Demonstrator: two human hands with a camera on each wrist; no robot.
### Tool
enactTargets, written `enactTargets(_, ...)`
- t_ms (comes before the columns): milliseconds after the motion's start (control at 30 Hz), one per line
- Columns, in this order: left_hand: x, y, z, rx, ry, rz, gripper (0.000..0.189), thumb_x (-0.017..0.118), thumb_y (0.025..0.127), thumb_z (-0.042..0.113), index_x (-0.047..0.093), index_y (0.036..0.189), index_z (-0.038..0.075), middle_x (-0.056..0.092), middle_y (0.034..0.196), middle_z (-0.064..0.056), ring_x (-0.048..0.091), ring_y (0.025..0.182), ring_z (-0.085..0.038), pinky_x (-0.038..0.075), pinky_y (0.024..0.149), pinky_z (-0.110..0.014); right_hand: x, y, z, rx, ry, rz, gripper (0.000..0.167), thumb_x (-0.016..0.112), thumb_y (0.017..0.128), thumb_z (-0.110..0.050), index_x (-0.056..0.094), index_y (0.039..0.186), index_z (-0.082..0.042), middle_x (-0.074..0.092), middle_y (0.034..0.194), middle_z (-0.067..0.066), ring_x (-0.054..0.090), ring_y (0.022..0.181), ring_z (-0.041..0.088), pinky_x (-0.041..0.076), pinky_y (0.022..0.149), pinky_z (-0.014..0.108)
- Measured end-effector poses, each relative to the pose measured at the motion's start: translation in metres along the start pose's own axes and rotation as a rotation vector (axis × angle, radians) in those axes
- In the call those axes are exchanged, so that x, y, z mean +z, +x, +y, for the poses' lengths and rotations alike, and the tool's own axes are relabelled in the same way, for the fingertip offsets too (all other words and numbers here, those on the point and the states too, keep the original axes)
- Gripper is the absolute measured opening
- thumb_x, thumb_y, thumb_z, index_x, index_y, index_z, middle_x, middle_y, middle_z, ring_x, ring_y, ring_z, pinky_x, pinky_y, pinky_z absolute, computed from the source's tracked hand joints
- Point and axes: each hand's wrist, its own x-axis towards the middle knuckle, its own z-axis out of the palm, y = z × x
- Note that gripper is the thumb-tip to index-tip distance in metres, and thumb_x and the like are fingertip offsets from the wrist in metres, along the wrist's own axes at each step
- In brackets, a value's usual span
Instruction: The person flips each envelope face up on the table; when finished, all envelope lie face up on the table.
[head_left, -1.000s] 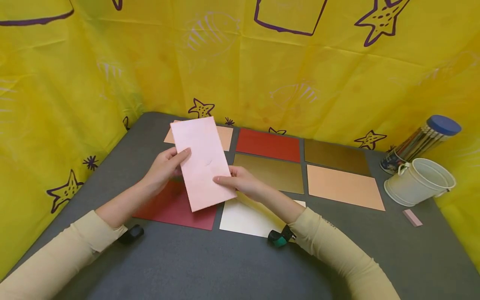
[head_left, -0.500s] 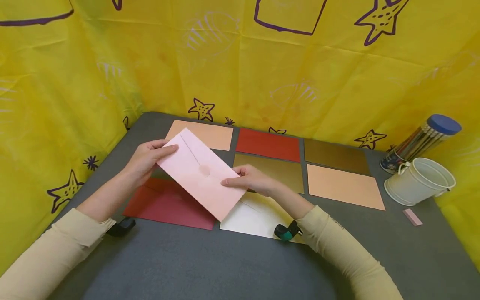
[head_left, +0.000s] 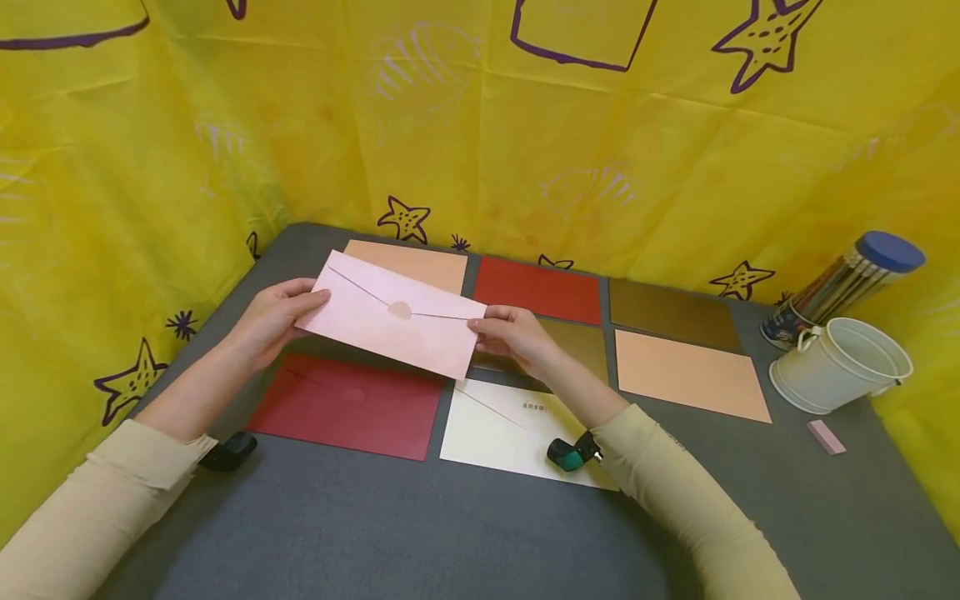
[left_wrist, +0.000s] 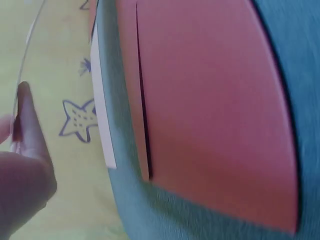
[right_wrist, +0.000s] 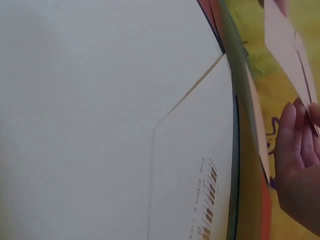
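A pale pink envelope (head_left: 375, 337) is held above the table, its flap side with a round seal facing up. My left hand (head_left: 273, 321) pinches its left end, thumb on top; in the left wrist view that hand (left_wrist: 27, 180) grips the thin edge. My right hand (head_left: 517, 337) pinches the right end, and the right wrist view shows fingers of that hand (right_wrist: 300, 160) behind the envelope (right_wrist: 287, 55). Below lie a dark red envelope (head_left: 345, 408) and a white envelope (head_left: 495, 433) with small printing. The pink envelope hides part of the table behind it.
Further envelopes lie in rows: peach (head_left: 420, 265) and red (head_left: 536, 289) at the back, olive (head_left: 675, 317) at back right, gold (head_left: 581, 346) and another peach envelope (head_left: 690, 375) nearer. A white bucket (head_left: 832, 367), a pencil tub (head_left: 840, 283) and a pink eraser (head_left: 827, 437) stand right.
The pink envelope has been flipped from its plain side to its flap side and turned from upright to nearly level. My left hand moved left, my right hand slightly right and up.
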Motion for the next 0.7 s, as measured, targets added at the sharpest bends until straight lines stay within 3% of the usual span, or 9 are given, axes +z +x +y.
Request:
enactTargets(33, -0.002, 0.001, 0.0, -0.013, 0.05, 0.0, 0.034, 0.065, 0.094, 0.029, 0.058, 0.122, 0.01, 0.065, 0.089, 0.011, 0.065, 0.076, -0.005, 0.055, 0.068, -0.021, 0.001, 0.002, 0.0, -0.001, -0.006, 0.011, 0.022, 0.071, 0.09, -0.012, 0.065, 0.106, 0.002, 0.068, 0.092, 0.009, 0.066, 0.073, 0.017, 0.057, 0.074, 0.029)
enactTargets(133, -0.012, 0.005, -0.002, -0.059, 0.249, 0.012, 0.059, 0.063, 0.095, 0.039, 0.048, 0.14, 0.004, 0.062, 0.116, 0.0, 0.061, 0.089, -0.005, 0.053, 0.072, -0.017, 0.005, 0.007, 0.0, -0.006, -0.022, 0.04, 0.021, 0.073, 0.089, -0.012, 0.064, 0.101, 0.003, 0.067, 0.089, 0.009, 0.066, 0.071, 0.017, 0.057, 0.073, 0.03)
enactTargets(267, -0.026, 0.011, -0.008, -0.101, 0.43, 0.022, 0.075, 0.062, 0.092, 0.049, 0.041, 0.147, 0.002, 0.039, 0.145, -0.018, 0.052, 0.102, -0.008, 0.049, 0.075, -0.013, 0.013, 0.015, 0.0, -0.014, -0.091, 0.07, 0.022, 0.076, 0.086, -0.013, 0.064, 0.097, 0.002, 0.068, 0.087, 0.009, 0.066, 0.068, 0.015, 0.058, 0.071, 0.029)
enactTargets(500, -0.038, 0.017, -0.014, -0.076, 0.505, 0.036, 0.069, 0.066, 0.092, 0.042, 0.046, 0.14, -0.004, 0.05, 0.135, -0.022, 0.056, 0.083, 0.004, 0.052, 0.073, -0.017, 0.023, 0.029, -0.001, -0.022, -0.269, 0.101, 0.027, 0.08, 0.083, -0.02, 0.067, 0.095, 0.001, 0.07, 0.082, 0.009, 0.067, 0.063, 0.012, 0.057, 0.067, 0.025)
enactTargets(700, -0.043, 0.021, -0.021, -0.063, 0.563, 0.027, 0.067, 0.069, 0.091, 0.037, 0.047, 0.136, -0.008, 0.06, 0.124, -0.021, 0.06, 0.078, 0.003, 0.054, 0.073, -0.02, 0.026, 0.038, -0.001, -0.03, -0.41, 0.137, 0.03, 0.082, 0.081, -0.025, 0.068, 0.094, -0.002, 0.071, 0.078, 0.007, 0.067, 0.06, 0.011, 0.057, 0.065, 0.024)
